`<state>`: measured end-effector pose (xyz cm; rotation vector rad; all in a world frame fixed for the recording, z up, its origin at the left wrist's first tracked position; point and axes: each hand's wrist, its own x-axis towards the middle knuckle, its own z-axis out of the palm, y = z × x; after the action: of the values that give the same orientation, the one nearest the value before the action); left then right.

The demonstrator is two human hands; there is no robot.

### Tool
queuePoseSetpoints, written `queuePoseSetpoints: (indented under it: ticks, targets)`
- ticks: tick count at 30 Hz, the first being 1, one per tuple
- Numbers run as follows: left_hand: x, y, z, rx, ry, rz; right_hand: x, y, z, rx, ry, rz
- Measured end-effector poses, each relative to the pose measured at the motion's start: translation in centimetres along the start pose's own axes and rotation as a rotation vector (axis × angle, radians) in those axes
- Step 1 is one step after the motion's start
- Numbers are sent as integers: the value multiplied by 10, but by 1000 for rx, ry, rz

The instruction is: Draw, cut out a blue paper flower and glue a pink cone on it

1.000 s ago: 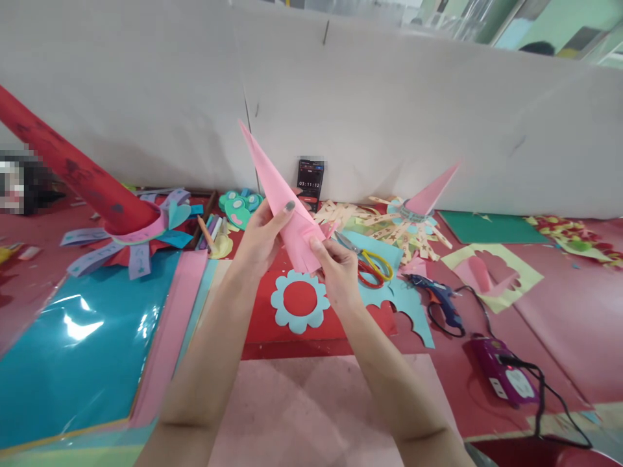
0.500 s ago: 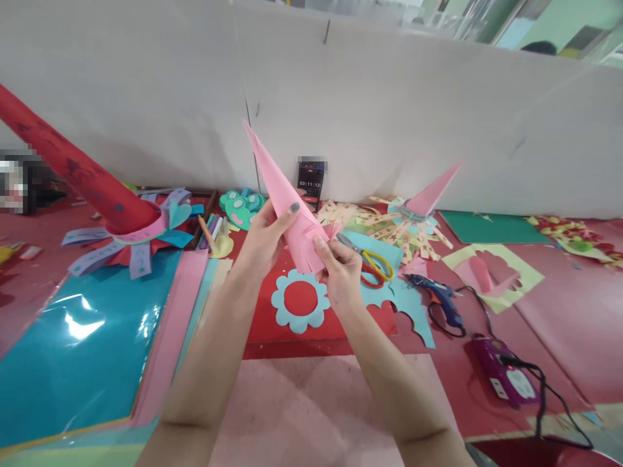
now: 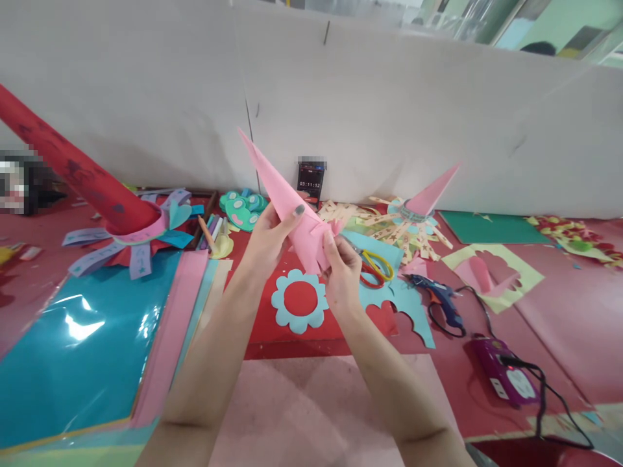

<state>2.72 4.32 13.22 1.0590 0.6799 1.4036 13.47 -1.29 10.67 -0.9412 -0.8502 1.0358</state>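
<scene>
Above the table I hold a pink paper cone (image 3: pixel 277 185), its tip slanting up to the left and its wide end cut into tabs. My left hand (image 3: pixel 272 237) wraps round the cone's side, thumb on top. The fingers of my right hand (image 3: pixel 341 256) pinch a tab at the wide end. Below the cone lies a light blue scalloped paper ring (image 3: pixel 282 316) on a red sheet (image 3: pixel 263 331). Scissors (image 3: pixel 377 266) with yellow and red handles rest just beyond my right hand, their blades partly hidden.
A blue glue gun (image 3: pixel 445 301) and a purple power strip (image 3: pixel 503 373) with cables lie at right. A red cone hat (image 3: pixel 82 175) stands left, a smaller pink cone (image 3: pixel 433 191) at the back right. A phone (image 3: pixel 310 181) leans on the wall.
The cone has turned slightly and its tip has dropped a little to the left. My right fingers have shifted slightly along the tabbed edge.
</scene>
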Motion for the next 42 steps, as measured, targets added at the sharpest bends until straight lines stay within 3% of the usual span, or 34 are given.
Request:
queuePoseSetpoints:
  ticks: [9,20,31,42]
  targets:
    - [2,6,-4,-50,84,-9,5,5,-5,-88,-48,6]
    - [0,3,-4,-7,-9,-19,10,2,-9,-158,-33,22]
    - [1,1,-5,40,-6,-16,5,0,-4,-99,25,-77]
    - [-1,1,2,53,8,-15,4,-2,-4,-53,78,-83]
